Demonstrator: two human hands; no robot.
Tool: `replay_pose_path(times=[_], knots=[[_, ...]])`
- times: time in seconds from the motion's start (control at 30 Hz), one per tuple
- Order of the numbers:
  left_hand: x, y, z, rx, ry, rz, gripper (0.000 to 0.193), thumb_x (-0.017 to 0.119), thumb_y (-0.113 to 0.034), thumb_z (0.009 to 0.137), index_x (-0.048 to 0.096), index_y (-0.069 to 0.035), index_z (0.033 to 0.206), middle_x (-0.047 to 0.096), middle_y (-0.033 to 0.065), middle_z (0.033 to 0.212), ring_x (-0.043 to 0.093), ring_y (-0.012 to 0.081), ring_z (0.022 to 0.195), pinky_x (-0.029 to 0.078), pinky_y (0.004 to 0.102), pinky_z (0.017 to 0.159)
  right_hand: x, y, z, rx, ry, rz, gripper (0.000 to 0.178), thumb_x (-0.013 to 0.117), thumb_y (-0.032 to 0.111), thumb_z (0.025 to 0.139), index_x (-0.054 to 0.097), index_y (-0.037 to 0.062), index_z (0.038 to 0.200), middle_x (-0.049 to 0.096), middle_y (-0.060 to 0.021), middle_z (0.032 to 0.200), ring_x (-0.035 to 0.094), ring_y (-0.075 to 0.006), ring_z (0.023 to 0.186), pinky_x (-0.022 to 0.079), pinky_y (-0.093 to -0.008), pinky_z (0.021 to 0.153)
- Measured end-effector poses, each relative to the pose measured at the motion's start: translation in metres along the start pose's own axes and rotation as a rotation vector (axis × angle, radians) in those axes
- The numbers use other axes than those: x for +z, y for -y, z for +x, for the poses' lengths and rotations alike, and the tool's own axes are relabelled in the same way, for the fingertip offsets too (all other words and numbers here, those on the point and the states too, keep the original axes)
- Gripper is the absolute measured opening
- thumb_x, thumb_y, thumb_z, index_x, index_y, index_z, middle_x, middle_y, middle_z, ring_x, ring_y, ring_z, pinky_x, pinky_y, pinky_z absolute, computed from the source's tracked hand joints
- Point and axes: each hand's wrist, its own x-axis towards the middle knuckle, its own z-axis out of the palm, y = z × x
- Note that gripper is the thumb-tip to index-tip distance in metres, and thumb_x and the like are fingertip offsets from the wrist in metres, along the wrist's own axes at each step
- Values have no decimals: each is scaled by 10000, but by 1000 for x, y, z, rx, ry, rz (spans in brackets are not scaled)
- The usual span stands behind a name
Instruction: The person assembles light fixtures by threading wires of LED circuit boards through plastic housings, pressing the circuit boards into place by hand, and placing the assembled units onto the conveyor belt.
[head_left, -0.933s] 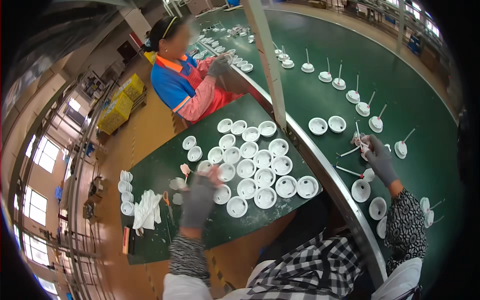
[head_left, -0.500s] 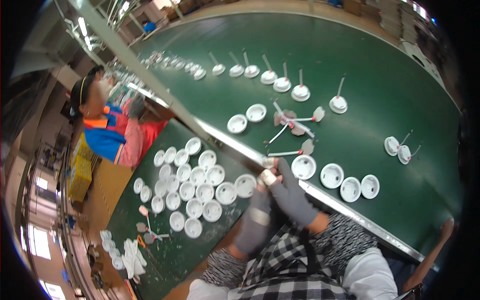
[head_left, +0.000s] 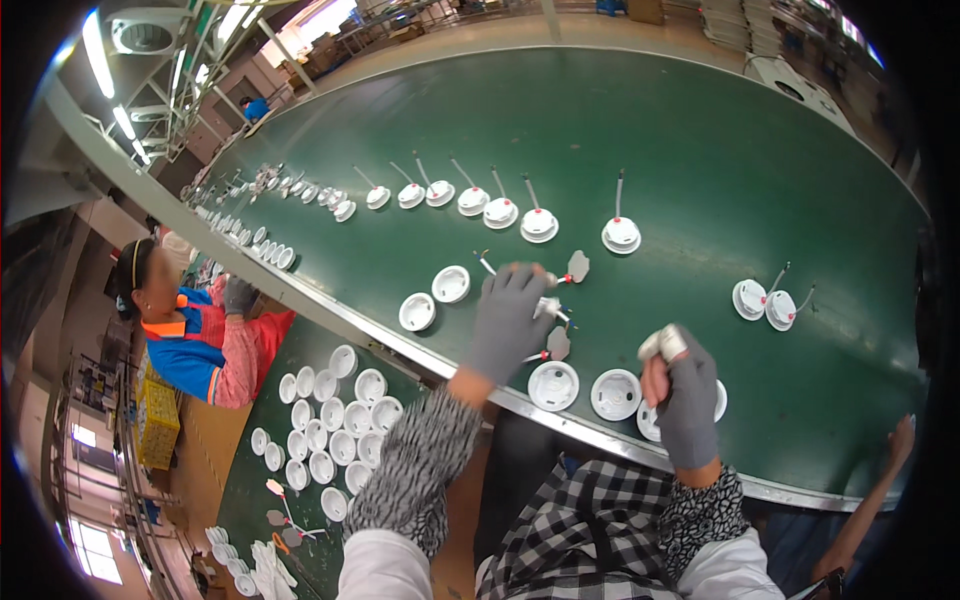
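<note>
In its grey fingerless glove, my left hand [head_left: 512, 315] reaches over a small heap of wired parts on the green table. Its fingers bend down around the wires, their tips partly hidden. Flat grey-pink discs on wire leads [head_left: 578, 266] stick out beside it. My right hand [head_left: 688, 395], in a matching glove with white-taped fingertips, is curled above a row of round white cups. Anything inside its fingers is hidden. Beneath and beside it are white cups [head_left: 615, 395], one of them partly covered. Two more cups [head_left: 450, 284] lie left of my left hand.
White round pieces with upright wires [head_left: 540, 224] run in a line across the table [head_left: 700, 130]. Two wired pieces [head_left: 780, 308] lie at the right. Many white cups [head_left: 357, 418] crowd the left side table. A co-worker [head_left: 190, 325] works beyond the metal rail; another person's arm [head_left: 880, 480] shows at right.
Both hands were together at the rail; they have parted. My left hand moved onto the wired parts, my right over the cups at the right. The whole view has shifted.
</note>
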Motion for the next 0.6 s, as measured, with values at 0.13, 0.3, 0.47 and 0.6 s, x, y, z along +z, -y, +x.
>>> replay_pose_path(times=[0.13,0.3,0.47,0.6], knots=[[58,54,44,-29,535,397,225,669,-250,716,673,-107,890,594,42,1041,515,230,1040,375,386,888,-18,-7,-20,141,57,-109,339,459,262,969,555,-29,823,412,7,519,397,-79,454,329,-223,466],[45,81,67,138,324,286,179,642,-255,753,690,-133,875,629,19,915,551,218,956,375,402,872,-55,3,-22,23,54,-501,213,541,197,901,612,2,950,494,-18,585,458,-106,490,374,-265,486],[-29,-30,74,31,444,-116,155,613,-247,825,678,-131,904,646,48,832,598,245,788,384,398,845,-44,45,-4,-690,-30,-1174,340,647,219,784,596,59,1080,505,-37,787,527,-168,755,418,-320,689],[-47,-91,21,62,562,-549,188,589,-221,866,647,-72,965,615,86,793,602,245,798,392,401,812,-38,40,-4,-977,245,-1727,366,635,189,729,583,96,1080,502,-45,931,497,-173,949,383,-367,846]])
